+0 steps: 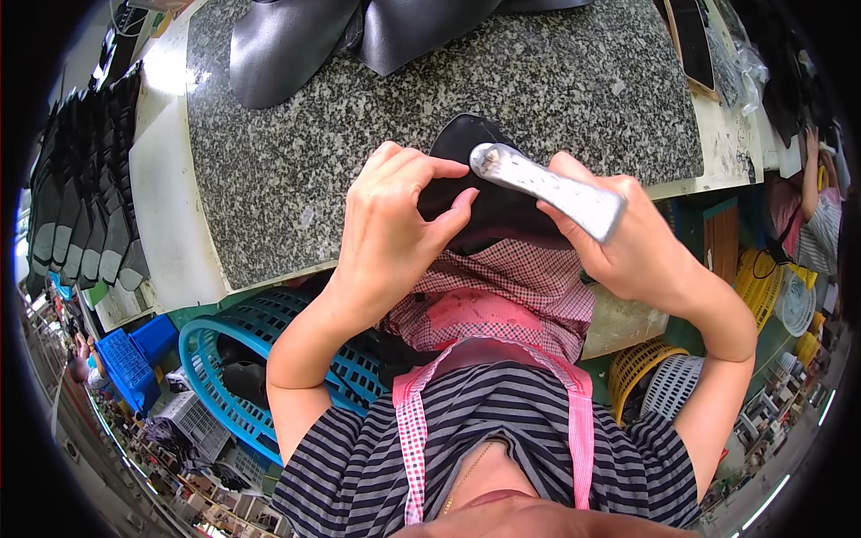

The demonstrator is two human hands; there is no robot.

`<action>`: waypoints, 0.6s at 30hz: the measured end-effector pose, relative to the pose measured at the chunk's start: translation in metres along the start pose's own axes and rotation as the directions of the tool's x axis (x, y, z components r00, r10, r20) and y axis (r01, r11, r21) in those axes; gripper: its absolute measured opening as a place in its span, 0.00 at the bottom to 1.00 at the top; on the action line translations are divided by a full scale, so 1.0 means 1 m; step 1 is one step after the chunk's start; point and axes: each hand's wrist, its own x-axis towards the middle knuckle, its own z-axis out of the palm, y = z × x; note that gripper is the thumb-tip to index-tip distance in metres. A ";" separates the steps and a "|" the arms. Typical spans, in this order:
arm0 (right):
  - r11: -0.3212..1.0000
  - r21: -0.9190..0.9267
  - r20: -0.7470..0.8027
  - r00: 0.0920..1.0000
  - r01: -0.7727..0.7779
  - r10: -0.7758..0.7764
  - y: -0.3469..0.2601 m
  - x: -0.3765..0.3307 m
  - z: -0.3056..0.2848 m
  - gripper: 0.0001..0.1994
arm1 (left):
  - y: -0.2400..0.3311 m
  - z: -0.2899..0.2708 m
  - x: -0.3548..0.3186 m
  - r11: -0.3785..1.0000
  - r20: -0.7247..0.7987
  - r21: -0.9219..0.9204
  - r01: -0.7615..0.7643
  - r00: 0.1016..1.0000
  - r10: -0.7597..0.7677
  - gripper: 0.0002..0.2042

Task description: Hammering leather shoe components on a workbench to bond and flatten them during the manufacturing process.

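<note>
Black leather piece (466,193) pinched in left hand (390,229); right hand (628,242) grips metal hammer (547,190) on it, stack (85,193) waiting

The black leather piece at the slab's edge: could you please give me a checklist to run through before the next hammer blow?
1. Left hand pinches the black leather piece: ok.
2. Right hand grips the metal hammer by its handle: ok.
3. Left fingertips out of the hammer head's path: not ok, they sit right beside it.
4. Piece backed by the granite slab: cannot tell, it overhangs the near edge.
5. Other leather pieces away from the work spot: ok.
</note>
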 end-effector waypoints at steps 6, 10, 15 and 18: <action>0.998 0.068 -0.096 0.995 0.005 0.001 -0.011 -0.001 -0.003 0.10 | -0.003 0.000 -0.003 1.000 0.007 0.010 -0.029 1.000 0.029 0.10; 0.999 -0.014 -0.022 0.998 -0.053 0.053 -0.009 0.002 0.006 0.09 | -0.005 -0.005 -0.014 1.000 -0.037 -0.024 -0.008 0.999 0.007 0.10; 1.000 0.010 -0.071 0.997 -0.027 0.027 -0.019 0.009 -0.007 0.07 | -0.008 -0.006 -0.023 0.999 -0.041 -0.038 0.017 0.999 -0.019 0.10; 0.987 0.024 -0.286 0.947 0.160 -0.146 -0.023 0.005 -0.005 0.06 | -0.007 -0.006 -0.021 0.998 -0.062 -0.064 -0.013 0.998 0.009 0.10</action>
